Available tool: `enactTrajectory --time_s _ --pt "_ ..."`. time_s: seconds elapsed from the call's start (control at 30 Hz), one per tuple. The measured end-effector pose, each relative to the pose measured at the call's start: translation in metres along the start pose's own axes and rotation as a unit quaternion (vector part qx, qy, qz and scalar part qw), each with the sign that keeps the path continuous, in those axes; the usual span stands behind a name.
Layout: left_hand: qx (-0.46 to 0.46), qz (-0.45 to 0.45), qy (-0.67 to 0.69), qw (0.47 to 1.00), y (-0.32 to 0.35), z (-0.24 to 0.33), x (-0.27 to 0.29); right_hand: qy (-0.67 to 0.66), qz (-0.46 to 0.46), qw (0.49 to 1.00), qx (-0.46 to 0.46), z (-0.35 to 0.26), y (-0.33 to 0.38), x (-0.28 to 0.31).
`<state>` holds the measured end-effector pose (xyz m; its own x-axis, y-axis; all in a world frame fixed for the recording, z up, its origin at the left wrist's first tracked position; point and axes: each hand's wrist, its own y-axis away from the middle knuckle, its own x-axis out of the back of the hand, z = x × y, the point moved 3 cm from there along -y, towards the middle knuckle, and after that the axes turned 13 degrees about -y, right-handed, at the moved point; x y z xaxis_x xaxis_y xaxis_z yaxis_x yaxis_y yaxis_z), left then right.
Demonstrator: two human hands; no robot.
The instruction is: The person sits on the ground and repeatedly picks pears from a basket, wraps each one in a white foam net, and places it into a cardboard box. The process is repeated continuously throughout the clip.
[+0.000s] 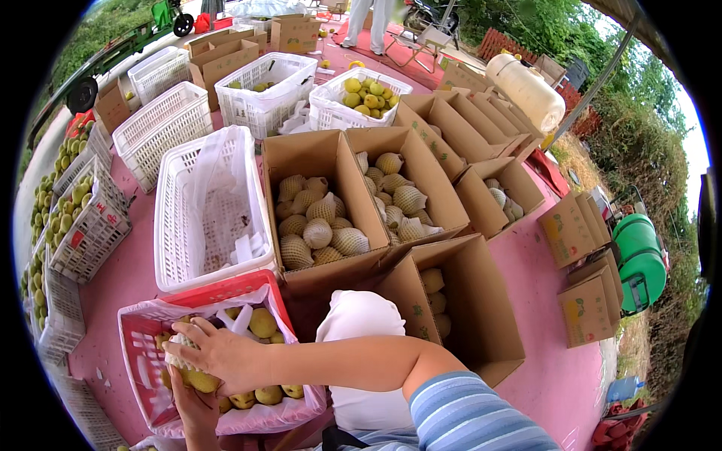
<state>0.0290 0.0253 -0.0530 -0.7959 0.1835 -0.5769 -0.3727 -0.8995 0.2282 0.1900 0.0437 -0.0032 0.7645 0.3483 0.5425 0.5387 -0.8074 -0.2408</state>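
Observation:
Over a red crate (280, 289) lined with thin plastic, both hands are closed round one yellow-green pear (201, 380). My right hand (218, 355) lies over its top, with a white foam net sleeve (179, 350) partly round the fruit under the fingers. From below, my left hand (194, 406) supports the pear; its fingers are partly hidden. Bare pears (263, 323) lie in the crate beneath and beside the hands. My right forearm crosses in front of a white-covered knee.
Cardboard boxes (331, 143) with net-wrapped pears stand ahead. Another open box (489, 301) sits right of my knee. A white crate (162, 218) holds a plastic liner; crates of pears (83, 225) line the left. A green drum (639, 259) stands far right, a person (368, 26) at the back.

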Motion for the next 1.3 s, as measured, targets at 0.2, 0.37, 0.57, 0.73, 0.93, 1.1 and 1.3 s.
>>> enactTrajectory --time_s 0.2,0.37,0.57,0.73,0.93,1.1,1.3 --pt "-0.184 -0.042 -0.381 0.905 -0.026 -0.007 0.067 -0.242 0.033 0.970 -0.002 0.010 0.010 0.032" --pt "-0.246 0.082 -0.299 0.918 -0.050 -0.029 0.048 -0.300 0.101 0.947 -0.044 0.039 0.011 0.016" --pt "-0.149 -0.045 -0.105 0.982 -0.068 -0.036 0.005 -0.249 0.077 0.964 -0.058 0.027 0.006 0.012" --pt "-0.080 0.083 -0.091 0.989 -0.054 -0.030 -0.025 -0.198 0.172 0.962 -0.080 0.035 0.033 0.008" --pt "-0.064 0.063 -0.111 0.990 -0.048 -0.022 -0.044 -0.236 0.128 0.959 -0.094 0.031 0.034 0.035" --pt "-0.046 0.047 -0.063 0.996 -0.032 0.021 -0.054 -0.302 0.288 0.901 -0.119 0.075 0.026 0.147" --pt "-0.011 0.158 -0.033 0.987 -0.033 0.050 -0.004 -0.442 0.450 0.677 -0.380 0.273 0.072 0.207"
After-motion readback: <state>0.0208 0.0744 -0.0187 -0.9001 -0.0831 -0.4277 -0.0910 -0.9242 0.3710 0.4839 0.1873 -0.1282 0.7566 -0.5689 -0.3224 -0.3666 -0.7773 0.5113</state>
